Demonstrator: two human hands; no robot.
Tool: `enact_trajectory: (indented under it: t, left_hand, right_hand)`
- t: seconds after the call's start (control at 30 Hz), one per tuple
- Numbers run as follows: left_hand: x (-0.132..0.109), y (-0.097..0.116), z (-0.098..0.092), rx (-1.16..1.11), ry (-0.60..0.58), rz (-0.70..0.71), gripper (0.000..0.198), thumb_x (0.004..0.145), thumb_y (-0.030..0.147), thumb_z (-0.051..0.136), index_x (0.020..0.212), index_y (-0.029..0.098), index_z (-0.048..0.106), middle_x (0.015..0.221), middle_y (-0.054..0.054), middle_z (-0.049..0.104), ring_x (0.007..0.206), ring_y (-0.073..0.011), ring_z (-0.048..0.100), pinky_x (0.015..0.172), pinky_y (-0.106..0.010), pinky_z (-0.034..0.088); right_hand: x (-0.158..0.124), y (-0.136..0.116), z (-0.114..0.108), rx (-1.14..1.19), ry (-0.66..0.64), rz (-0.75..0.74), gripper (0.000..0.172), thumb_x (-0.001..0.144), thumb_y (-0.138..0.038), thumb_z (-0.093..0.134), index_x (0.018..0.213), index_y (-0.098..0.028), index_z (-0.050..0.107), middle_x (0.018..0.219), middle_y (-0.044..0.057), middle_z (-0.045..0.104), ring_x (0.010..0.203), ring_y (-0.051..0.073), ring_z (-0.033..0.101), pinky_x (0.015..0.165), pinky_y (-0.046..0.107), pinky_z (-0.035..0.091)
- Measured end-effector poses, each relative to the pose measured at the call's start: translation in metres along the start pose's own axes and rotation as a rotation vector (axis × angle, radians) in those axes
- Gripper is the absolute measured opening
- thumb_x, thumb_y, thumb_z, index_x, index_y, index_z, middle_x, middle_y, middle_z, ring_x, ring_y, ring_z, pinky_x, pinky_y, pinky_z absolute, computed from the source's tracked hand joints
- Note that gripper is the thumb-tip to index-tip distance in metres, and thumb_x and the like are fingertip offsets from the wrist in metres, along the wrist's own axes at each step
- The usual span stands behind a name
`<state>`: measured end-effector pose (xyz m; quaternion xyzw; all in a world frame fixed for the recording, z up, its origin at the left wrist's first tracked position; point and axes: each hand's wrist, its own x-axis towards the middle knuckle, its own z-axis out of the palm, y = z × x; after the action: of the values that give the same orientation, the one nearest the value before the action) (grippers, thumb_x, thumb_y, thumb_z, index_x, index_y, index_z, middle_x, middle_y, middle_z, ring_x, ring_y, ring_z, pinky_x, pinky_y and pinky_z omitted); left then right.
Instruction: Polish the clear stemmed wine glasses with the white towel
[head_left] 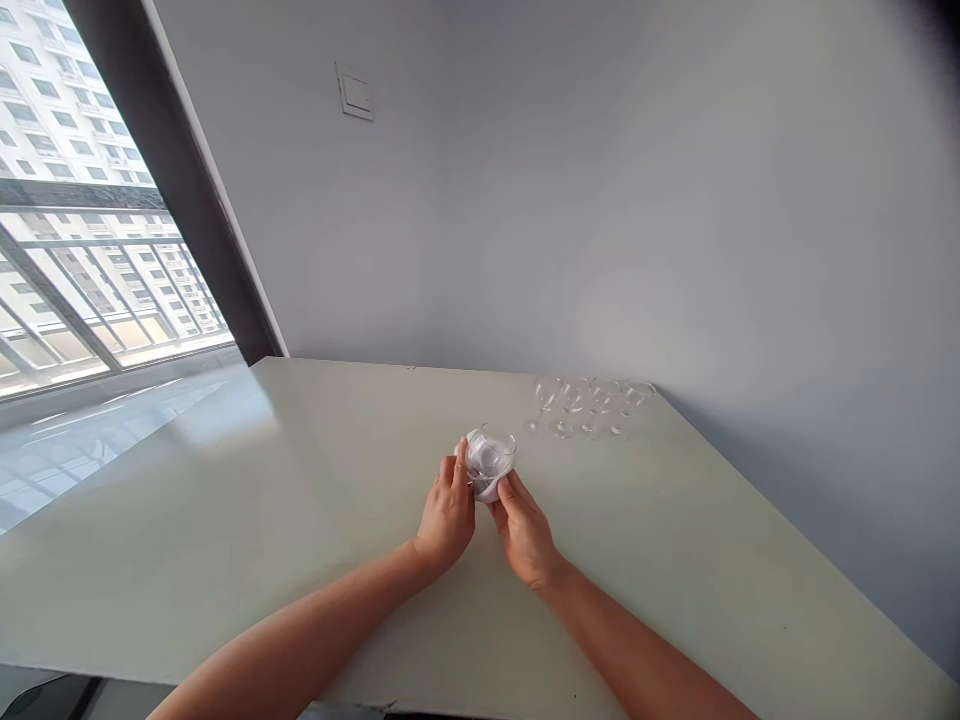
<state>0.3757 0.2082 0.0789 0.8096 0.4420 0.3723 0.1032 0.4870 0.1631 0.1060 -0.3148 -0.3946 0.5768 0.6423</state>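
Note:
Both my hands meet over the middle of the pale table. Between them is a small clear stemmed glass with something white, like a cloth or tissue, stuffed in its bowl. My left hand is closed round the glass from the left, thumb up along its side. My right hand grips it from below and the right, fingers curled under the bowl. The glass is tilted toward me and lifted slightly off the table.
Several clear stemmed glasses stand in a row at the table's far right, close to the grey wall. A large window with a railing is at the left. A wall switch sits high on the wall.

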Motion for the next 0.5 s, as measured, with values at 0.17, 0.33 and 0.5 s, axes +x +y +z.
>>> enact_trajectory:
  t: [0.17,0.33,0.5]
  left_hand:
    - [-0.004,0.007,0.002,-0.069,0.062,0.09,0.078,0.075,0.001,0.035,0.14,0.021,-0.002,0.134,-0.017,0.028,0.121,-0.0255,0.035,0.091,-0.044,0.039]
    - [-0.01,0.012,0.003,-0.079,0.017,0.082,0.077,0.075,0.011,0.047,0.14,0.019,0.006,0.145,-0.015,0.009,0.134,-0.0308,0.007,0.102,-0.053,0.022]
    - [0.0,0.008,-0.012,-0.619,-0.275,-0.111,0.078,0.07,0.035,0.063,0.136,0.021,0.023,0.137,-0.015,0.035,0.126,-0.0324,0.03,0.1,-0.048,0.027]
  right_hand:
    - [-0.002,0.011,0.003,-0.133,-0.03,-0.004,0.037,0.082,-0.04,0.053,0.118,-0.029,0.053,0.122,0.0,0.054,0.116,0.019,0.043,0.102,0.037,0.028]
    - [0.004,0.014,-0.005,-0.168,0.012,0.027,0.035,0.076,-0.04,0.061,0.107,-0.023,0.06,0.105,0.003,0.063,0.101,0.021,0.053,0.09,0.036,0.038]
    - [0.011,0.003,-0.019,-0.033,0.034,0.157,0.032,0.075,-0.044,0.061,0.095,-0.02,0.063,0.085,0.002,0.064,0.076,0.016,0.056,0.071,0.029,0.043]
